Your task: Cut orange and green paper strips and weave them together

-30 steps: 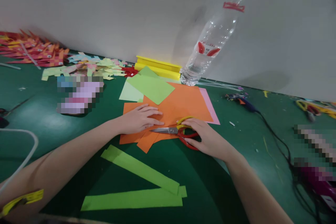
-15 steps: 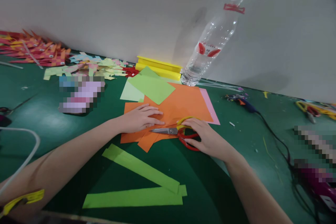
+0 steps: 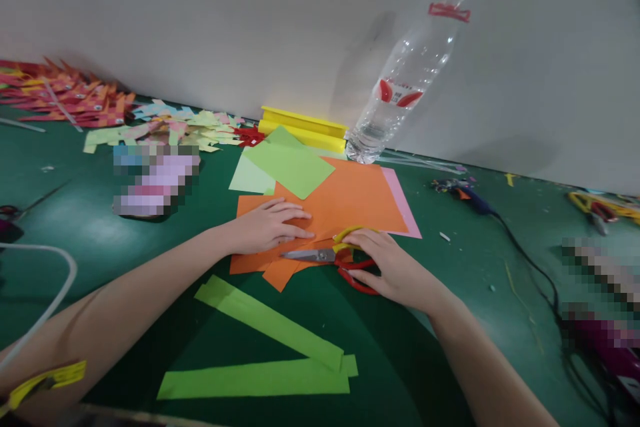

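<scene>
My left hand (image 3: 267, 225) lies flat, fingers stretched out, pressing on an orange paper sheet (image 3: 350, 200) on the green table (image 3: 450, 293). My right hand (image 3: 393, 267) is wrapped round the red and yellow handles of a pair of scissors (image 3: 325, 255), whose metal blades point left along the sheet's near edge, just under my left fingertips. A cut orange piece (image 3: 280, 272) sticks out below the blades. Two long green paper strips (image 3: 260, 347) lie closer to me.
A clear plastic bottle (image 3: 405, 80) stands by the wall behind the orange sheet, next to yellow paper (image 3: 303, 128). Green sheets (image 3: 287, 163) overlap the orange one; pink paper (image 3: 403, 203) lies under it. Paper pinwheel heaps (image 3: 165, 127) sit left. A black cable (image 3: 520, 247) runs right.
My right hand has slid the scissors slightly left along the orange sheet's near edge. My left hand stays put on the paper.
</scene>
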{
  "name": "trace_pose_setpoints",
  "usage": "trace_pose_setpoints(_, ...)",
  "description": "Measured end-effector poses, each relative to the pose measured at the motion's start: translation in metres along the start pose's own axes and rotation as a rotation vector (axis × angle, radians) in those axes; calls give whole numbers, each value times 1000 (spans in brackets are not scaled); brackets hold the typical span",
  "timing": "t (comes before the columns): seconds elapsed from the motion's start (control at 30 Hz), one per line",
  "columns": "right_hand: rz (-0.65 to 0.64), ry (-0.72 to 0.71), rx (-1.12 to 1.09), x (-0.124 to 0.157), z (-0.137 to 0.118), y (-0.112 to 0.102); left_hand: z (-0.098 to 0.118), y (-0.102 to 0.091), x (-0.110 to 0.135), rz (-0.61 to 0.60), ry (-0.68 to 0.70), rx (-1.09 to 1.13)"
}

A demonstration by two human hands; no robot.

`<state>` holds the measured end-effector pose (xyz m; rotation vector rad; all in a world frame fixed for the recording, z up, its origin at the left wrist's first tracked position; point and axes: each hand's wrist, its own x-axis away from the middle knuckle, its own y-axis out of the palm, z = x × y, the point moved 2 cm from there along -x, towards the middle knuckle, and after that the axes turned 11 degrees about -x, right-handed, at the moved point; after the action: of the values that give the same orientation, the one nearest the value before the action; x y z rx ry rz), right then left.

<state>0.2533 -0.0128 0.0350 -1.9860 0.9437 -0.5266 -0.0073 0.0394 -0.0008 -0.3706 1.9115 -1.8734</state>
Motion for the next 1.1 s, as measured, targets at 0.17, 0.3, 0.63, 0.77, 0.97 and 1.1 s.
trace_pose_setpoints(0.17,-18,-4,-12,-1,-7,2,0,0,0,-14,3,-21)
trace_pose_setpoints(0.3,-33,13,-16,-2,-9,2,1,-1,0,-24,2,-28)
trace_pose_setpoints(0.63,-45,114,-48,8,-1,-9,1,1,1,-24,-12,-36)
trace_pose_setpoints(0.77,-42,150,-41,11,5,-13,2,-1,0,-38,-27,-27)
trace_pose_setpoints(0.97,-52,208,-37,13,7,-17,3,-2,-1,-39,-56,20)
trace_pose_setpoints(1.1,-47,213,-23,13,8,-17,2,-1,0,-28,-69,43)
